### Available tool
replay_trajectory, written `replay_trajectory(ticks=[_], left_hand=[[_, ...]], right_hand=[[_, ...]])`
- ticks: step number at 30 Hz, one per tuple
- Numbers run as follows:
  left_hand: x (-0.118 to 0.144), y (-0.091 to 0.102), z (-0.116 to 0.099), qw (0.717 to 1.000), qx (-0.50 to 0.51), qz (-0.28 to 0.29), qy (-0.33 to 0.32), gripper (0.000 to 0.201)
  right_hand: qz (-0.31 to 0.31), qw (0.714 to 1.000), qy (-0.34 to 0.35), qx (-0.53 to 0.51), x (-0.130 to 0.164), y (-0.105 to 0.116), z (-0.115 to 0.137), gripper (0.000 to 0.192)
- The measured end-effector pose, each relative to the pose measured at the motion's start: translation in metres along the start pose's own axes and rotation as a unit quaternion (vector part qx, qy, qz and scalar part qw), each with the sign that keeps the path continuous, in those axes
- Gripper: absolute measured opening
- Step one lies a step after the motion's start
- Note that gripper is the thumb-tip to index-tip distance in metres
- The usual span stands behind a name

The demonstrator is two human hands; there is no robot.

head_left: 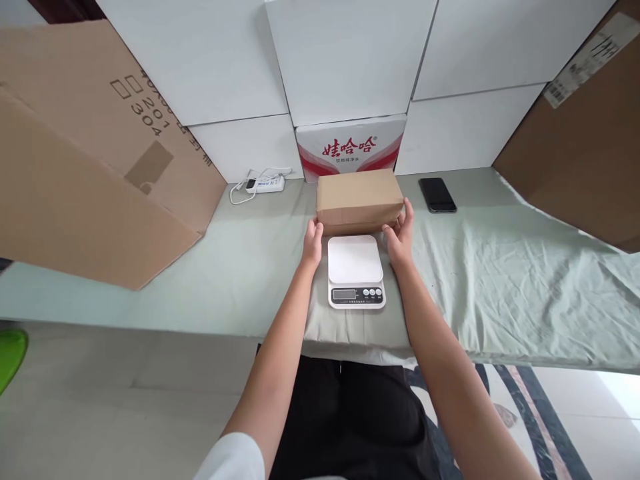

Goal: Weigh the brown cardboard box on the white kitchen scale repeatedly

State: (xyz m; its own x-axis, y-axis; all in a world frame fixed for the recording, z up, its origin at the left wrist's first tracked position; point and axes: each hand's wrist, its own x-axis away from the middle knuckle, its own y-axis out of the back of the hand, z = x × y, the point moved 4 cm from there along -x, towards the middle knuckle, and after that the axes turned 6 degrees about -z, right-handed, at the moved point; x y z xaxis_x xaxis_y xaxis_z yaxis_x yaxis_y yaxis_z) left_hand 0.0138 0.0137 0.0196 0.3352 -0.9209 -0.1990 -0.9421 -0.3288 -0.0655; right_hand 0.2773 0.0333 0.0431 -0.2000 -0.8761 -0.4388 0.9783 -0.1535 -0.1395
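Observation:
A closed brown cardboard box (359, 193) sits on the cloth-covered table behind a white kitchen scale (355, 260). Its front left corner is gripped by my left hand (313, 241), thumb in front and fingers along the side. At the front right corner, my right hand (400, 233) holds the box with the thumb on the front face and the fingers up the side. The scale's platform carries nothing, and its small display shows no digits that I can read. Parts of my fingers are hidden behind the box.
Behind the box stands a white and red printed carton (350, 148) against white panels. A black phone (437, 195) lies at the right, a white power strip (265, 184) with a cable at the left. Large cardboard sheets (100, 153) flank the table (240, 267).

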Motion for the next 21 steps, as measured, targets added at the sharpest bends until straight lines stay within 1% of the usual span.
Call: replay_trajectory(ticks=[4, 8, 16, 21], left_hand=[[0.004, 0.005, 0.005, 1.0, -0.004, -0.011, 0.01, 0.086], [0.004, 0.005, 0.004, 1.0, -0.008, -0.015, 0.015, 0.088], [0.009, 0.004, -0.006, 1.0, -0.012, -0.017, 0.011, 0.088], [0.01, 0.003, -0.01, 1.0, -0.012, -0.023, 0.007, 0.091]], right_hand=[[0.0, 1.0, -0.012, -0.007, 0.007, 0.002, -0.001, 0.094], [-0.004, 0.999, -0.033, 0.0, 0.005, 0.004, -0.001, 0.086], [-0.006, 0.999, -0.04, 0.007, 0.002, 0.005, -0.006, 0.093], [-0.016, 1.0, -0.026, -0.001, 0.003, 0.008, -0.004, 0.095]])
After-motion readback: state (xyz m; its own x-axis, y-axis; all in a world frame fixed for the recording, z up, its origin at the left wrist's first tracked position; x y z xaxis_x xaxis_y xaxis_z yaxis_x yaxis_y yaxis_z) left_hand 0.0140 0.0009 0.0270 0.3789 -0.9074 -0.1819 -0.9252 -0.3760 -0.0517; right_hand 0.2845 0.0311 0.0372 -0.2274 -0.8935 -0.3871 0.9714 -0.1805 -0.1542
